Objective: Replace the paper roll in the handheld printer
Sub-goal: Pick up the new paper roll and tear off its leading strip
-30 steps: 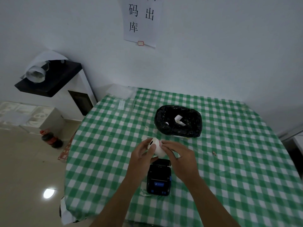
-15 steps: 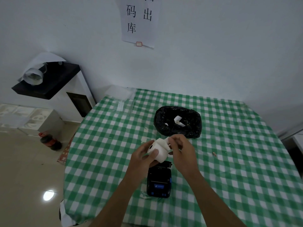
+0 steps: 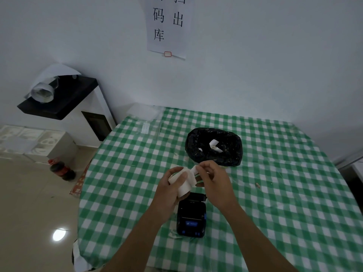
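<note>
Moved: right hand (image 3: 213, 181) has peeled a paper tail off the roll | table (image 3: 275, 193): open cloth right, edge near left | printer (image 3: 191, 216) under hands | paper roll (image 3: 184, 183) gripped by left hand (image 3: 170, 188), right fingers (image 3: 199, 169) pinching tail

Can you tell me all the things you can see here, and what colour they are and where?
paper roll: 1, white, held above the printer, loose end pulled out
printer: 1, black with blue buttons, on the table near the front edge
bin bag: 1, black, on the table behind the hands, paper scraps inside
tablecloth: 1, green and white checks, covering the table
wall sign: 1, white with black characters, on the wall above
shelf: 1, black, at the left, curled white paper on it
bottle: 1, dark with red cap, on the floor at the left
left hand: 1, gripping the roll
right hand: 1, pinching the roll's loose end
</note>
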